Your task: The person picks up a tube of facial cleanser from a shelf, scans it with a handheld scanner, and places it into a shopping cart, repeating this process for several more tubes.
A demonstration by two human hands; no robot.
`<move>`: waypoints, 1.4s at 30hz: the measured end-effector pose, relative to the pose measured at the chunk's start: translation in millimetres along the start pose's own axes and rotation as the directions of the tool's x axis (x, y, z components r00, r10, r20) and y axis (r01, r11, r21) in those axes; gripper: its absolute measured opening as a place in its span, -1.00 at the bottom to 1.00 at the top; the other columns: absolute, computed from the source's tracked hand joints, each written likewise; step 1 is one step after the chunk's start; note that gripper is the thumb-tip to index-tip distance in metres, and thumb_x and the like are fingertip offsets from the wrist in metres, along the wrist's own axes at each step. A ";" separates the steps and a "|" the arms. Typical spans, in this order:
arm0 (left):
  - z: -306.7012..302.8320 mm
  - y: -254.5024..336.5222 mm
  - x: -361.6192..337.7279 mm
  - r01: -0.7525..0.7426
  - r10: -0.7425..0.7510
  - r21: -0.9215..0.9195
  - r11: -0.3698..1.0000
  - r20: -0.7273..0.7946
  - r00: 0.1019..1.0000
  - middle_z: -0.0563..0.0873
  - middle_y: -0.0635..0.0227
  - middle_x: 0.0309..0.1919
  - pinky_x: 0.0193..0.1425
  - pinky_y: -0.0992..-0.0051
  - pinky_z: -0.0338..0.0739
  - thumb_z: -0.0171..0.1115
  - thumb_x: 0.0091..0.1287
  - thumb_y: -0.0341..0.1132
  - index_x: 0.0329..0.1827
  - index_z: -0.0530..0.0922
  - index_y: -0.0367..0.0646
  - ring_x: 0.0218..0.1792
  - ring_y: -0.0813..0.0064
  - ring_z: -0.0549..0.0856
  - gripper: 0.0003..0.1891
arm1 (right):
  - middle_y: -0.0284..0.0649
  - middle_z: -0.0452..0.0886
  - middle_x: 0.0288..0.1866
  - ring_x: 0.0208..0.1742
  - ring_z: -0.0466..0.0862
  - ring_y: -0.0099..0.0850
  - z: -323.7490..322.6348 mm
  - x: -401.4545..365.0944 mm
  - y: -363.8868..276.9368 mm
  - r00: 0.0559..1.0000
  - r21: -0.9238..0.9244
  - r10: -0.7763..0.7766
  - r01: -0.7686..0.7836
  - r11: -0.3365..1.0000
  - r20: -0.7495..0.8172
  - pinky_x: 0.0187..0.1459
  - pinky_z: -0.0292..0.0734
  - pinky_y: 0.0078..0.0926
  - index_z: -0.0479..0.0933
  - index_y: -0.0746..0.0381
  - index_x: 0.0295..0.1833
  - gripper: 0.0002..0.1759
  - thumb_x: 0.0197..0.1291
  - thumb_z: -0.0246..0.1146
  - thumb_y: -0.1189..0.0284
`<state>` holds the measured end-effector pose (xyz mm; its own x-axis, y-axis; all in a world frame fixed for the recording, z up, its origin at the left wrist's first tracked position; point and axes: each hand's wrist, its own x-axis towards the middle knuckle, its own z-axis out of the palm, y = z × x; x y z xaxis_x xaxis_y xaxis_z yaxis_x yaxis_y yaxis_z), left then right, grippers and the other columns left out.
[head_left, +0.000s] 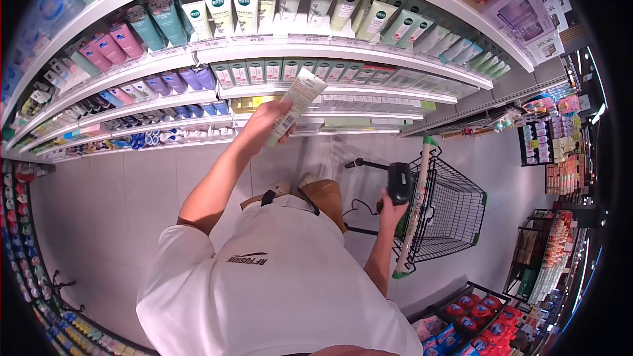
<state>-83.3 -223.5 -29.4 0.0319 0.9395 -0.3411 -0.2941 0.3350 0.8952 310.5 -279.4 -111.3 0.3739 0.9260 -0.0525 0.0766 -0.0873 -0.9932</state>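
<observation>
White shelving (pixel 277 50) curves across the whole view ahead of our left grip (pixel 267 118), and it reaches well out to both sides. To the right of our right grip (pixel 393 212), a wire shopping cart (pixel 455 201) with green corners stands on the floor, its pale handle bar (pixel 413 217) just beside our knuckles. Behind and to the right of that same grip we see a stand of red and blue packs (pixel 468 310).

Ahead of our left grip, on an upper shelf, a row of pale tubes (pixel 245 10) with dark green labels stands upright over price tags. Below them, also ahead of the left grip, runs a row of green-and-white boxes (pixel 256 71).

Our right grip is closed around the lower part of a black device (pixel 399 181); whether that is fixed to the cart we cannot tell. Our left grip is wrapped around the lower half of a single light green tube (pixel 300 95). We hold it tilted, the flat end up and to the right of our fingers, its printed side facing us. A small barcode (pixel 289 120) shows just beside the fingers.
</observation>
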 end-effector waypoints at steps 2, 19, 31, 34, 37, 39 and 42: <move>1.4 -1.4 6.1 -0.007 0.005 0.062 0.998 0.032 0.999 0.64 0.33 -0.50 -0.58 0.58 0.44 0.04 0.56 0.08 -0.02 0.59 -0.27 -0.59 0.60 0.58 -0.50 | -0.32 0.61 -0.41 -0.53 0.57 -0.39 17.1 -20.1 -11.0 0.900 -0.168 -0.295 0.361 0.917 0.319 -0.39 0.51 -0.44 0.56 0.29 -0.20 -0.67 0.03 0.58 0.44; 95.7 -52.5 65.6 0.094 -0.150 0.233 0.968 0.237 0.960 0.64 0.32 -0.40 -0.49 0.51 0.47 0.35 0.38 -0.25 0.06 0.53 -0.26 -0.54 0.58 0.59 -0.67 | -0.01 0.72 -0.31 -0.29 0.74 -0.01 6.7 -40.4 -58.9 0.818 -0.218 -0.142 0.309 0.926 0.557 -0.22 0.61 -0.28 0.66 0.28 -0.07 -0.60 -0.15 0.43 0.51; 304.2 -96.3 123.5 0.083 -0.158 0.158 0.984 0.556 0.816 0.64 0.11 0.03 -0.31 0.46 0.58 0.22 0.17 -0.53 0.42 0.28 -0.30 -0.29 0.47 0.68 -0.33 | -0.08 0.72 -0.29 -0.26 0.71 -0.05 -130.0 -22.2 17.6 0.890 -0.456 -0.453 0.380 0.805 -0.058 -0.19 0.61 -0.23 0.68 0.26 -0.12 -0.60 -0.11 0.52 0.33; 369.4 -120.0 132.7 -0.021 -0.144 0.255 0.967 0.608 0.780 0.65 0.20 0.04 -0.35 0.51 0.57 0.26 0.25 -0.43 0.46 0.31 -0.20 -0.30 0.51 0.70 -0.35 | -0.10 0.72 -0.28 -0.25 0.70 -0.07 -150.6 -12.7 16.4 0.904 -0.440 -0.401 0.304 0.845 -0.147 -0.20 0.60 -0.24 0.68 0.23 -0.08 -0.55 -0.12 0.54 0.27; 439.8 -142.8 144.5 -0.002 -0.260 0.391 0.920 0.614 0.745 0.67 0.26 -0.03 -0.46 0.54 0.54 0.30 0.31 -0.35 0.46 0.32 -0.19 -0.40 0.54 0.69 -0.37 | -0.12 0.73 -0.27 -0.27 0.72 -0.18 -171.0 -2.1 34.9 0.971 -0.531 -0.239 0.218 0.819 0.030 -0.19 0.61 -0.30 0.68 0.17 -0.05 -0.55 -0.12 0.56 0.34; 486.3 -156.4 149.2 -0.069 -0.361 0.587 0.806 0.581 0.729 0.69 0.32 -0.14 -0.55 0.55 0.51 0.31 0.35 -0.28 0.43 0.34 -0.19 -0.49 0.57 0.67 -0.40 | -0.12 0.74 -0.25 -0.27 0.73 -0.23 -173.5 2.3 43.6 0.987 -0.373 -0.158 0.132 0.919 -0.041 -0.19 0.62 -0.34 0.68 0.18 -0.05 -0.58 -0.10 0.56 0.37; 534.3 -229.7 183.4 -0.217 -0.321 0.629 0.746 0.626 0.711 0.72 0.27 -0.22 -0.57 0.51 0.52 0.32 0.34 -0.21 0.32 0.45 -0.21 -0.50 0.57 0.68 -0.47 | -0.15 0.77 -0.24 -0.26 0.75 -0.39 -188.5 6.0 66.8 0.998 -0.171 -0.030 0.021 0.985 -0.052 -0.14 0.63 -0.40 0.68 0.24 -0.04 -0.63 0.01 0.53 0.41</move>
<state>500.5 -89.8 -144.2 0.7151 0.6048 -0.3505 0.3748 0.0915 0.9226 492.1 -348.9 -158.5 0.4191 0.9078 -0.0169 0.2417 -0.1295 -0.9617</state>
